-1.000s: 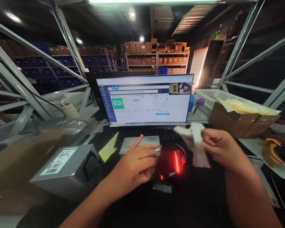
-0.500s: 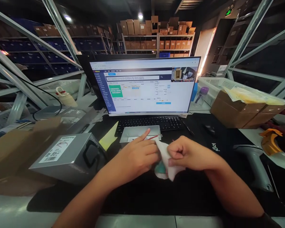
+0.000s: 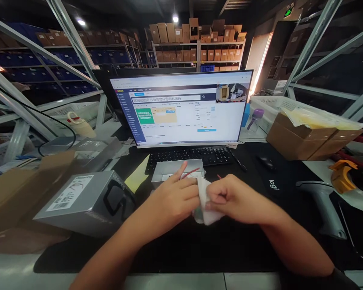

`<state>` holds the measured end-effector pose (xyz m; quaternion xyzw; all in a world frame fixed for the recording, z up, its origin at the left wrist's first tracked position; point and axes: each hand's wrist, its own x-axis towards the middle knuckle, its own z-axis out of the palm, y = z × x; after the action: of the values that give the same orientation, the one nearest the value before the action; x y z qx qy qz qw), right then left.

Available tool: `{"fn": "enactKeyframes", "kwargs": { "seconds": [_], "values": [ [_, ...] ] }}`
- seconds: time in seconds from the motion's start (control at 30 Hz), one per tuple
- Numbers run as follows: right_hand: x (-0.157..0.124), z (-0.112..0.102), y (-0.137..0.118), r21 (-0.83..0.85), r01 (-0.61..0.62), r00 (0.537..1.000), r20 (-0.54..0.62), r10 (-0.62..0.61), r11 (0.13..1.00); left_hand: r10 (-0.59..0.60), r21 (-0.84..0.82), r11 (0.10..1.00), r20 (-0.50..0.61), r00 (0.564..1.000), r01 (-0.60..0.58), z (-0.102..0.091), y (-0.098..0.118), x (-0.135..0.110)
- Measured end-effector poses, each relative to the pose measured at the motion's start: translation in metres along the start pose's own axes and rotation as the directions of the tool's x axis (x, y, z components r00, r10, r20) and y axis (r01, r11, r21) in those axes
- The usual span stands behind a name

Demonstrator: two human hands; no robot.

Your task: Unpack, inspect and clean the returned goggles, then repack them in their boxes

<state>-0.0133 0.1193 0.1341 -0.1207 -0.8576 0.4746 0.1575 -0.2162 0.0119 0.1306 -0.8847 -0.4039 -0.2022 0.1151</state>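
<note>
My left hand (image 3: 175, 201) is closed around what looks like a pair of glasses (image 3: 191, 172), its index finger pointing away. A thin red temple sticks out past that finger, and a greenish lens shows faintly low between the hands. My right hand (image 3: 230, 197) pinches a white cloth (image 3: 211, 217) that is folded over the lens. Most of the frame is hidden by fingers and cloth. Just beyond my hands lies an open grey box tray (image 3: 195, 164). A grey box with a glasses picture (image 3: 99, 213) stands left of my left forearm.
A keyboard (image 3: 211, 155) and monitor (image 3: 175, 137) stand ahead. On the right are a mouse (image 3: 266, 162), a barcode scanner (image 3: 325, 205), a tape dispenser (image 3: 345, 173) and a brown carton (image 3: 299, 139). An open carton (image 3: 15, 201) is at the left, a yellow paper (image 3: 137, 175) beside the keyboard.
The cloth and my right hand have shifted slightly left, and the cloth now covers more of the greenish lens. The view has turned a little.
</note>
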Motion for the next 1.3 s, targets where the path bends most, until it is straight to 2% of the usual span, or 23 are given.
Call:
{"fn": "enactKeyframes", "kwargs": {
  "seconds": [0.07, 0.13, 0.2, 0.27, 0.4, 0.5, 0.57, 0.67, 0.73, 0.8, 0.87, 0.97, 1.03, 1.13, 1.2, 1.3],
  "values": [
    [-0.002, -0.019, 0.008, 0.126, 0.015, 0.986, 0.164, -0.036, 0.992, 0.002, -0.027, 1.0, -0.009, 1.0, -0.002, -0.006, -0.001, -0.001],
    [-0.005, -0.038, 0.016, 0.183, 0.047, 0.964, 0.251, -0.093, 0.982, 0.006, -0.072, 0.997, -0.022, 1.0, -0.008, -0.011, -0.002, -0.003],
    [-0.007, -0.049, 0.02, 0.192, 0.082, 0.958, 0.255, -0.13, 0.978, -0.004, -0.114, 0.993, -0.021, 1.0, 0.002, -0.015, -0.003, -0.005],
    [-0.009, -0.051, 0.018, 0.183, 0.092, 0.965, 0.225, -0.132, 0.979, -0.022, -0.141, 0.99, -0.008, 1.0, 0.021, -0.016, -0.003, -0.007],
    [-0.013, -0.043, 0.007, 0.176, 0.054, 0.979, 0.183, -0.087, 0.983, -0.025, -0.17, 0.985, -0.007, 1.0, 0.023, -0.018, 0.0, -0.01],
    [-0.015, -0.029, -0.002, 0.178, 0.012, 0.989, 0.141, -0.038, 0.984, -0.03, -0.152, 0.988, -0.009, 1.0, 0.028, -0.017, 0.004, -0.009],
    [-0.013, -0.012, -0.006, 0.083, 0.029, 0.998, 0.049, -0.033, 0.996, -0.033, -0.101, 0.994, -0.001, 0.999, 0.033, -0.014, 0.008, -0.007],
    [-0.007, 0.012, -0.01, -0.204, 0.085, 0.985, -0.133, -0.114, 0.975, -0.011, 0.025, 1.0, 0.008, 1.0, 0.01, -0.007, 0.01, -0.003],
    [-0.003, 0.015, -0.008, -0.242, 0.097, 0.984, -0.125, -0.13, 0.966, 0.006, 0.08, 0.997, 0.002, 1.0, -0.006, -0.006, 0.009, -0.001],
    [-0.001, 0.004, -0.003, -0.102, 0.112, 0.994, 0.001, -0.112, 0.988, 0.003, 0.066, 0.998, 0.004, 1.0, -0.003, -0.009, 0.007, -0.001],
    [-0.001, -0.014, 0.004, 0.054, 0.151, 0.98, 0.124, -0.157, 0.987, -0.007, 0.005, 1.0, 0.009, 1.0, 0.007, -0.014, 0.006, -0.002],
    [-0.004, -0.04, 0.014, 0.147, 0.254, 0.946, 0.169, -0.277, 0.956, -0.013, -0.08, 0.997, -0.015, 1.0, 0.012, -0.017, 0.006, -0.004],
    [-0.006, -0.049, 0.019, 0.171, 0.261, 0.943, 0.165, -0.289, 0.95, -0.023, -0.118, 0.993, -0.049, 0.999, 0.017, -0.014, 0.006, -0.004],
    [-0.009, -0.058, 0.027, 0.212, 0.181, 0.976, 0.085, -0.202, 0.96, -0.076, -0.151, 0.987, -0.081, 0.994, 0.063, -0.009, 0.005, -0.005],
    [-0.012, -0.066, 0.032, 0.22, 0.133, 0.991, -0.038, -0.127, 0.967, -0.108, -0.182, 0.979, -0.083, 0.991, 0.091, -0.009, 0.003, -0.006],
    [-0.021, -0.081, 0.037, 0.182, 0.103, 0.955, -0.292, -0.046, 0.978, -0.12, -0.234, 0.968, -0.114, 0.986, 0.09, -0.012, 0.001, -0.006]
  ]
}}
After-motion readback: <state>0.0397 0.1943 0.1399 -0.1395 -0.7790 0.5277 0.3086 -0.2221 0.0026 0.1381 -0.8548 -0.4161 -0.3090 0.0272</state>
